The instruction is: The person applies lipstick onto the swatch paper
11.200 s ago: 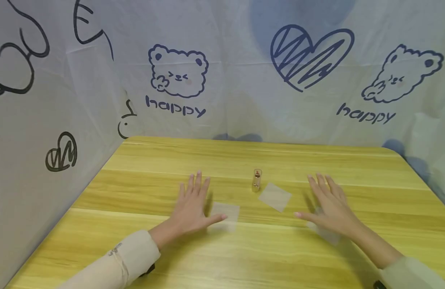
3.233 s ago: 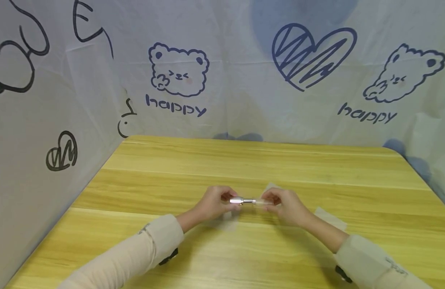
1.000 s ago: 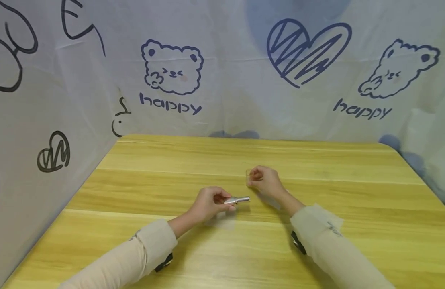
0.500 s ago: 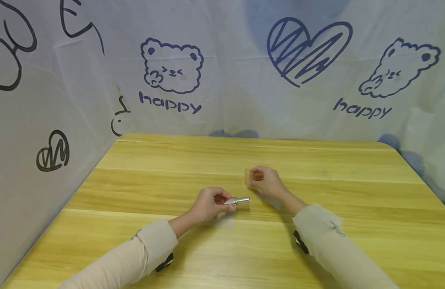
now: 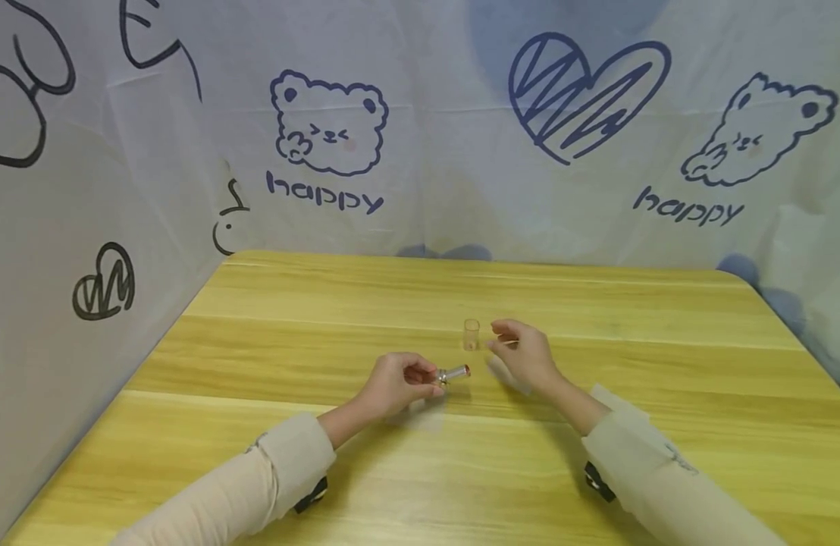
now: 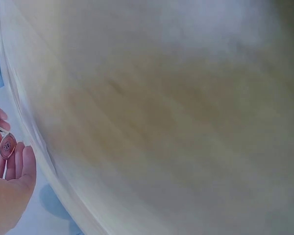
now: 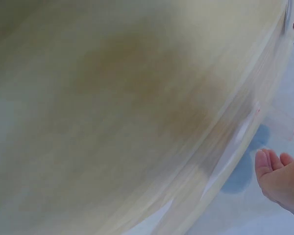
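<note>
Cloth (image 5: pixel 447 182) printed with line-drawn bears and hearts hung behind the wood-grain table (image 5: pixel 311 296), where, from where I stood, the work was small and close. A silvery lipstick (image 5: pixel 454 373), uncapped, its red tip showing at the far end, lay just above the tabletop in the grip of the left hand (image 5: pixel 396 383), which pinched the case between thumb and fingers and let the barrel point toward the person's right. That hold seemed sound to me: well back on the case, leaving the tip clear of skin, and best kept light and steady so that nothing smeared. Just beyond it the clear cap (image 5: pixel 471 335) appeared to stand upright on the table, and it looked light enough to topple at a brush. Beside it, not touching, hovered the right hand (image 5: pixel 527 353), empty, its fingers loosely curved and the thumb apart; it called for a little sideways room from the cap. Translucent squares of paper lay under both hands, one (image 5: pixel 423 417) by the left, another (image 5: pixel 512 374) by the right, while cream sleeves (image 5: pixel 222 485) framed everything.
</note>
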Demonstrator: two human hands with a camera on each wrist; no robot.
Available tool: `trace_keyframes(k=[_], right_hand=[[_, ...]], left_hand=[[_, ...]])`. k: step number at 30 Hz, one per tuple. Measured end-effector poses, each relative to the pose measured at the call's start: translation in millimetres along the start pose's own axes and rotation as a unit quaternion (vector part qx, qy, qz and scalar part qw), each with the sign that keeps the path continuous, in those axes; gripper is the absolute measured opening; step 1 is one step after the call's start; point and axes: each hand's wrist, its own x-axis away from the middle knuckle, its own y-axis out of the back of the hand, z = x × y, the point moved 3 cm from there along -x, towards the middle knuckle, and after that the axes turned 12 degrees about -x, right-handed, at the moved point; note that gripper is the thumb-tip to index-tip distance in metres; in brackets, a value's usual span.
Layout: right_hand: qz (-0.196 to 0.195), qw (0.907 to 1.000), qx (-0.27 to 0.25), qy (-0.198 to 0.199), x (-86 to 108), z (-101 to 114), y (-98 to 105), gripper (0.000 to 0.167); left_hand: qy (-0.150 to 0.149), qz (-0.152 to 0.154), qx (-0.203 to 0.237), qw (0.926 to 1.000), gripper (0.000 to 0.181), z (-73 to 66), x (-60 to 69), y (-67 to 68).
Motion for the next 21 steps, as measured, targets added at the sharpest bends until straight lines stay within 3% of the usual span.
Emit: trace_keyframes(k=[8,12,21], right_hand=[[0.000,0.9997,-0.023,0.007,18.5,5,2,0.031],[-0.029,0.9983,-0.049,0.015,27.2,9,0,0.029],[-0.060,0.9894,-0.131,-0.020,42.4,16,-10,0.032]], left_hand=[[0.020,0.001,0.008,0.9998,0.022,-3.0,0.8,-1.4],[0.027,-0.002,0.018,0.9995,0.021,-5.3,1.7,-1.6],[0.027,0.000,0.054,0.9982,0.022,-6.3,-0.1,-5.0]])
